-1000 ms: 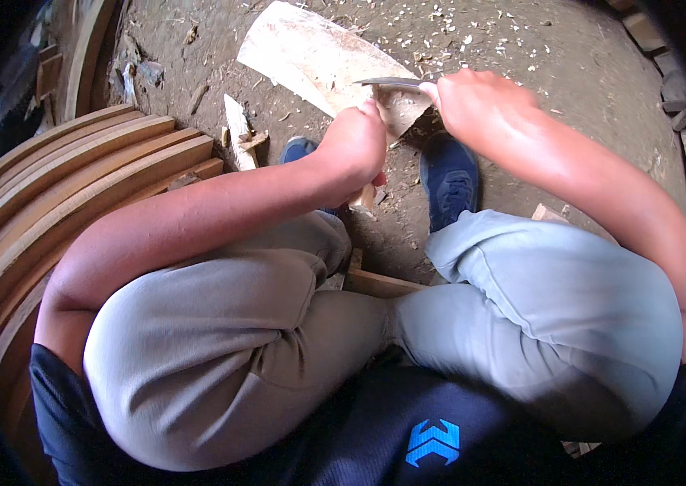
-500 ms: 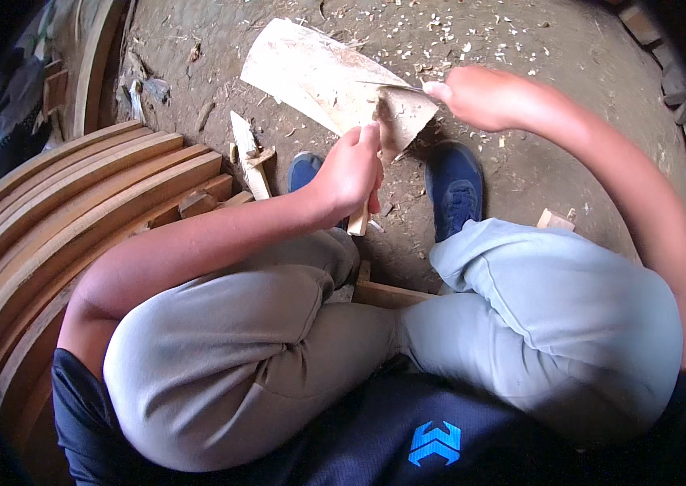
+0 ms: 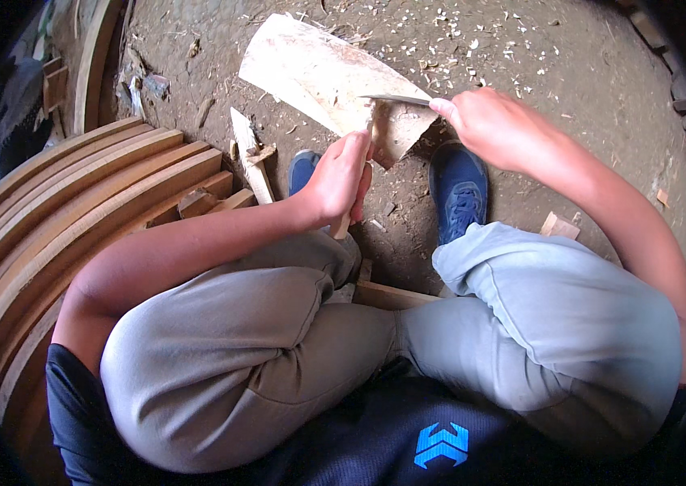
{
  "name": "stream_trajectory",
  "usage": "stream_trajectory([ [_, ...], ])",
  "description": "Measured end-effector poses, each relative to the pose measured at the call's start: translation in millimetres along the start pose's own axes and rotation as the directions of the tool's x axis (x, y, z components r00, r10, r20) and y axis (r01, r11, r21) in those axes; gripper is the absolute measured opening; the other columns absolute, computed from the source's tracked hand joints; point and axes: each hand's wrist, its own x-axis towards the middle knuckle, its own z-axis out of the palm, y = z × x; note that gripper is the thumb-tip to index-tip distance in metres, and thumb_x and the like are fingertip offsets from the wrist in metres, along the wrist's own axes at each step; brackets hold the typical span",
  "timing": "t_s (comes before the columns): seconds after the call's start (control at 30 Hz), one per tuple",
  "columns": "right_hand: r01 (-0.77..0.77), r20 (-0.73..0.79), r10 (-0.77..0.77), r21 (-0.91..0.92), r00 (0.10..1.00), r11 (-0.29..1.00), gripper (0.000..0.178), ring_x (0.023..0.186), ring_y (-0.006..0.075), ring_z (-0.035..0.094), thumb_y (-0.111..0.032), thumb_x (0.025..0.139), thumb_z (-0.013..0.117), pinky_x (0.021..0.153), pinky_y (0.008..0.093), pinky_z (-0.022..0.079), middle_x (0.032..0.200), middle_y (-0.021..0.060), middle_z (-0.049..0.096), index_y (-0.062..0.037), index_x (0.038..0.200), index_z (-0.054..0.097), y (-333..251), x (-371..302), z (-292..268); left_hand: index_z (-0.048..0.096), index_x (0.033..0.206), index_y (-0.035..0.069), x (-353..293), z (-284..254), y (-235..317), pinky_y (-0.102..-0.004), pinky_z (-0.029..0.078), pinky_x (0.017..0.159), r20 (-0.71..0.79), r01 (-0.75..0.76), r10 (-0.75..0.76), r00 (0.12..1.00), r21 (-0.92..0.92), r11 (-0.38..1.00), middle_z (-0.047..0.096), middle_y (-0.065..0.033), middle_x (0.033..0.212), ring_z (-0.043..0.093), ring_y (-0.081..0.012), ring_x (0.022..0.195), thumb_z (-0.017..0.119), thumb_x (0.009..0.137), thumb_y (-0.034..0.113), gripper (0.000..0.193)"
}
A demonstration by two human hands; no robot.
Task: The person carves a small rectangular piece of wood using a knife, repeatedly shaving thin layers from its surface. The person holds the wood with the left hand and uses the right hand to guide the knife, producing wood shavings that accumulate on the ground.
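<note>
My left hand [image 3: 336,180] is closed around a small pale wooden stick [image 3: 341,228], whose lower end sticks out below the fist. The stick's upper end lies against or just over a large pale slab of wood [image 3: 302,61] on the ground. In my right hand [image 3: 495,128] is a knife [image 3: 398,100], its handle hidden by the fingers. The thin blade points left across the slab, close to the stick's top; whether they touch I cannot tell. A hollowed, darker part of the slab shows beneath the blade.
Several curved-looking wooden planks [image 3: 100,211] are stacked on the left. A pointed wood offcut [image 3: 251,158] lies beside them, and a small wood block [image 3: 560,226] is by my right knee. Pale shavings [image 3: 472,36] litter the dirt floor. My blue shoes [image 3: 458,190] flank the slab's near end.
My right hand has come nearer to me with the knife, and more of the blade now shows. The stick in my left hand leans more, its lower end shifted left.
</note>
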Motion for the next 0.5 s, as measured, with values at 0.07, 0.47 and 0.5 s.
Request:
stream_trajectory([
  [0.07,0.013,-0.067,-0.012,0.009,0.998,1.0,0.062,0.082,0.0461,0.065,-0.042,0.105,0.034,0.076,0.0541,0.05,0.081,0.031,0.063,0.0074,0.08,0.061,6,5,13,0.042,0.09,0.006,-2,2,4,-0.0331,0.042,0.037,-0.022,0.0,0.001,1.0,0.045,0.999,0.046,-0.0088,0.061,0.043,-0.0195,0.04,0.025,0.103,0.043,0.042],
  [0.47,-0.025,0.082,0.007,0.222,0.997,0.975,0.063,0.051,0.0258,0.045,-0.041,0.107,0.033,0.057,0.0444,0.043,0.055,0.0124,0.044,0.0054,0.069,0.053,7,14,19,0.042,0.096,0.005,-7,16,6,-0.0324,0.041,0.035,-0.105,-0.042,0.048,0.993,0.056,0.998,0.043,-0.0061,0.056,0.046,-0.0195,0.037,0.021,0.104,0.044,0.044],
  [0.5,-0.048,0.101,0.025,0.235,0.995,0.971,0.063,0.051,0.0244,0.043,-0.041,0.107,0.033,0.056,0.044,0.042,0.054,0.0115,0.043,0.005,0.068,0.052,6,11,18,0.041,0.096,0.005,-7,17,6,-0.0329,0.041,0.036,-0.109,-0.046,0.052,0.993,0.053,0.998,0.044,-0.0065,0.056,0.046,-0.02,0.038,0.021,0.104,0.044,0.044],
])
